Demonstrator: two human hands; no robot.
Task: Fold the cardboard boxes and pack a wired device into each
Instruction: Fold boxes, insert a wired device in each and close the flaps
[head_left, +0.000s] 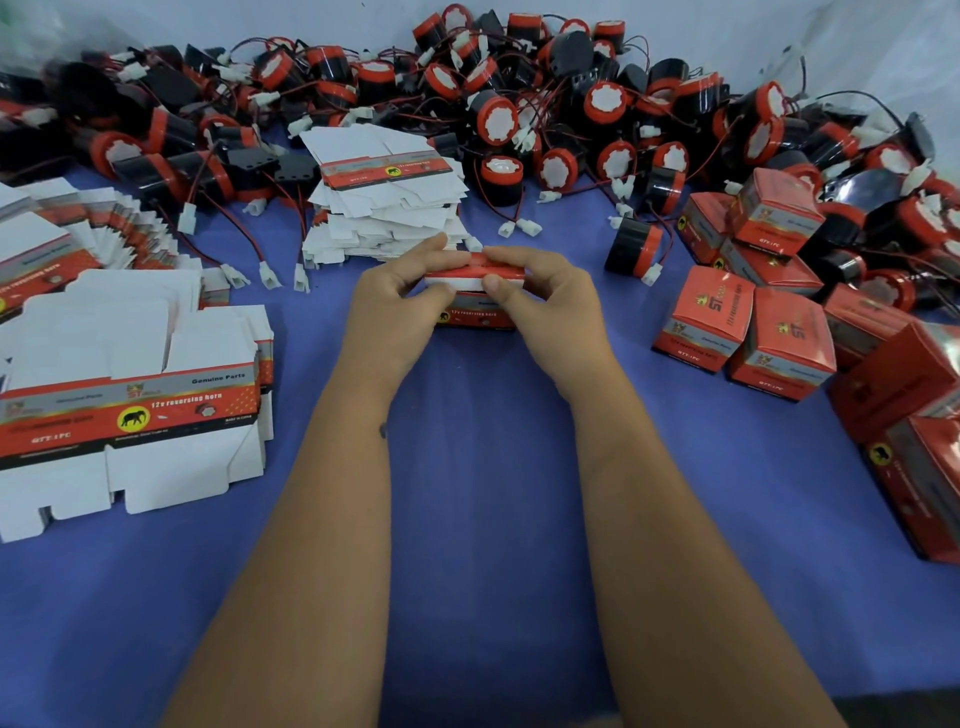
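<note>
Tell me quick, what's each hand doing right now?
Left hand: fingers curled, gripping the left end of the red cardboard box.
Right hand: pinching the same box's right end at the top flap.

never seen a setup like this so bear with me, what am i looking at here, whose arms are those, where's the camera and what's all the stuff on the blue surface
There is no machine: a person works with bare hands, filmed by one wide-angle camera on their head, looking down. The left hand and right hand together grip a small red cardboard box at the middle of the blue table, seemingly working its top flaps. Stacks of flat unfolded boxes lie at left and centre. Behind is a heap of black-and-red horns with wires; the boxes read "12v reversing horn". Folded boxes pile up at right.
</note>
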